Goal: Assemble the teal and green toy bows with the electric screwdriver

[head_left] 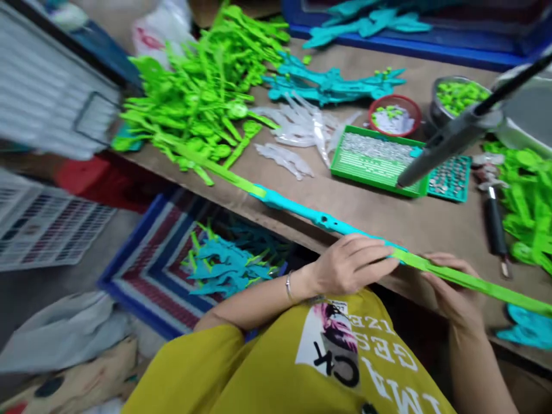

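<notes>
A long, slim plastic part lies along the table's front edge, with a teal middle section [302, 210] and a bright green arm at each end. My left hand [356, 264] is closed around the teal section near its right joint. My right hand [459, 290] pinches the right green arm [487, 286] just beyond that joint. The left green arm [228, 177] reaches toward a heap of similar green pieces [194, 109]. My fingers partly cover the joint, so how the two pieces meet is hidden.
A grey powered screwdriver [444, 144] hangs over a green tray [345, 164] of small metal pins. Beside it are a teal screw tray [463, 195], a red bowl [416, 106] and a metal bowl [436, 112]. A black-handled tool [495, 224] lies right. Below stands a striped crate [142, 259].
</notes>
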Motion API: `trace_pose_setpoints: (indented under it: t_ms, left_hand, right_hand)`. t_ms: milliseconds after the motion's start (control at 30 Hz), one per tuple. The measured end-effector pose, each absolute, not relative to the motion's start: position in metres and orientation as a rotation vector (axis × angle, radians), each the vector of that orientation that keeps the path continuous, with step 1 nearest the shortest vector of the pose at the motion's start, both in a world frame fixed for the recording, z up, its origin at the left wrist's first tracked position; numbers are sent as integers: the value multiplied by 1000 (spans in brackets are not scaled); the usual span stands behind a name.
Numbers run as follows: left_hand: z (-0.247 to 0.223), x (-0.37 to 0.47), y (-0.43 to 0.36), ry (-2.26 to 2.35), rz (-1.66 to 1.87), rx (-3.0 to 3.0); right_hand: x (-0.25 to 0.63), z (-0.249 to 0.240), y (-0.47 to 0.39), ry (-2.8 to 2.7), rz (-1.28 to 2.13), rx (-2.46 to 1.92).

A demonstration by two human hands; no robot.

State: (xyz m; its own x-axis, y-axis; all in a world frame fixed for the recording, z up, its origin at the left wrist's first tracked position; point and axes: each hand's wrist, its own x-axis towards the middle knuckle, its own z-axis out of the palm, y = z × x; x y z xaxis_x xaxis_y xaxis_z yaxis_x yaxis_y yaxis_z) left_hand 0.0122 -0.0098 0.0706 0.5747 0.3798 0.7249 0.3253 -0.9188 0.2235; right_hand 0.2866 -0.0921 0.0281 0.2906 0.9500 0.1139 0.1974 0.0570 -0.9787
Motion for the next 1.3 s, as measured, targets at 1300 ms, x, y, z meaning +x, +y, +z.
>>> trace_pose_setpoints:
  t_ms: [1300]
  left_hand:
    - [66, -114, 32, 1556, 1339, 1423]
  right_hand:
    - [256, 54, -68, -357, 1048, -1481]
